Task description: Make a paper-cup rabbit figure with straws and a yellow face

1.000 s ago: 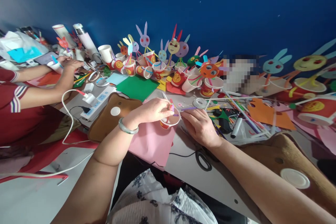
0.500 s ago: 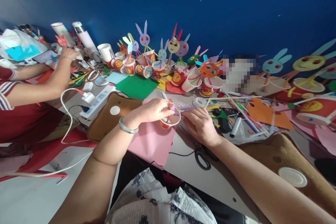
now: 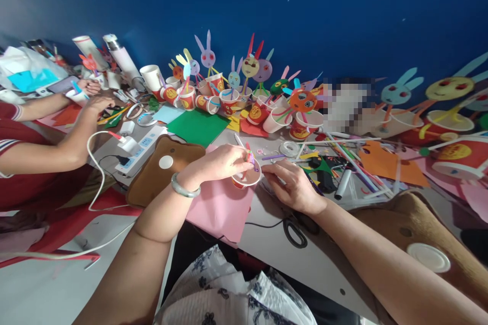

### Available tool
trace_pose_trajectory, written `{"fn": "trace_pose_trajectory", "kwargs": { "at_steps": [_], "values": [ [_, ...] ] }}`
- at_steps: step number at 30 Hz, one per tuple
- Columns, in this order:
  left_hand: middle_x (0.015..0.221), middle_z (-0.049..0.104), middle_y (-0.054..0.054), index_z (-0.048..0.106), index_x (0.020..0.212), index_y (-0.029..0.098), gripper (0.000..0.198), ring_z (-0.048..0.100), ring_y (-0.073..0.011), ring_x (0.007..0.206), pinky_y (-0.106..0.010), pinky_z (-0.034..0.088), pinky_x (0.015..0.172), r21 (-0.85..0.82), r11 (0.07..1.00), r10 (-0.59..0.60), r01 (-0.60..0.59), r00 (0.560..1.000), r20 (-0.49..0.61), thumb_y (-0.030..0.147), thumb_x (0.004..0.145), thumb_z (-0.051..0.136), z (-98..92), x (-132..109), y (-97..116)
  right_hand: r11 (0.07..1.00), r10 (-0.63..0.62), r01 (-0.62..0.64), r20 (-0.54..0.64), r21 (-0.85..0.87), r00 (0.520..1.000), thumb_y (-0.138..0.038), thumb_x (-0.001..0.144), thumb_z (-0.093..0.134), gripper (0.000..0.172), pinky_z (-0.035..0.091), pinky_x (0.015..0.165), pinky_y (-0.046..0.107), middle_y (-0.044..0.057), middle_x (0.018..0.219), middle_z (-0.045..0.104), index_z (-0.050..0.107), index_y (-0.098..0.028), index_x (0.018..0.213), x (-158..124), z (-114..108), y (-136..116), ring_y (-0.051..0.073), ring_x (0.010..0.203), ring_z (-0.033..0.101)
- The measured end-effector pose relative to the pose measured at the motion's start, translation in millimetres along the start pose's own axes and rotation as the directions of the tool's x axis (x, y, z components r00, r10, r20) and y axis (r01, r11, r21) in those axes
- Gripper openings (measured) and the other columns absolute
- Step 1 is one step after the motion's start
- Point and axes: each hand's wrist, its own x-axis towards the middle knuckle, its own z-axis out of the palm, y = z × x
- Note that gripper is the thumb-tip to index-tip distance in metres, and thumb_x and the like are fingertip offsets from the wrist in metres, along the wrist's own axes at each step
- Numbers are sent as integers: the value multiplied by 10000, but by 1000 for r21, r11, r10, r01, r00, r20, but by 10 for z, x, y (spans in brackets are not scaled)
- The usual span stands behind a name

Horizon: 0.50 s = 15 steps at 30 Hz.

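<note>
My left hand (image 3: pixel 223 161), with a bangle on the wrist, is closed in a pinch on small coloured paper strips at the rim of a red and white paper cup (image 3: pixel 246 180). The cup stands at the edge of a pink paper sheet (image 3: pixel 219 208). My right hand (image 3: pixel 293 185) lies just right of the cup with its fingers curled against the table; whether they grip anything is hidden. A purple strip (image 3: pixel 273 157) lies just beyond the right hand.
A row of paper cups with paper rabbit heads (image 3: pixel 251 68) lines the blue wall. Green paper (image 3: pixel 198 127), orange paper (image 3: pixel 389 165), sticks and a tape roll (image 3: pixel 288 149) litter the table. Scissors (image 3: pixel 295 231) lie near my right wrist. Another person's arms (image 3: pixel 53 150) work at left beside a power strip (image 3: pixel 143 147).
My right hand slid a little nearer to the cup. The other person's hands shifted about at the far left. My left hand stays at the cup rim.
</note>
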Motion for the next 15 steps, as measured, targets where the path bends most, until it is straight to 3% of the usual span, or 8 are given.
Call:
{"fn": "trace_pose_trajectory", "kwargs": {
  "at_steps": [15],
  "values": [
    [994,724,-80,714,995,171,234,700,-192,917,-288,502,822,115,989,86,-89,996,29,338,1007,551,23,-69,105,1000,-14,14,28,-7,1000,-160,914,597,151,482,678,335,46,834,682,531,-221,1036,-15,50,-133,201,726,614]
  ]
}}
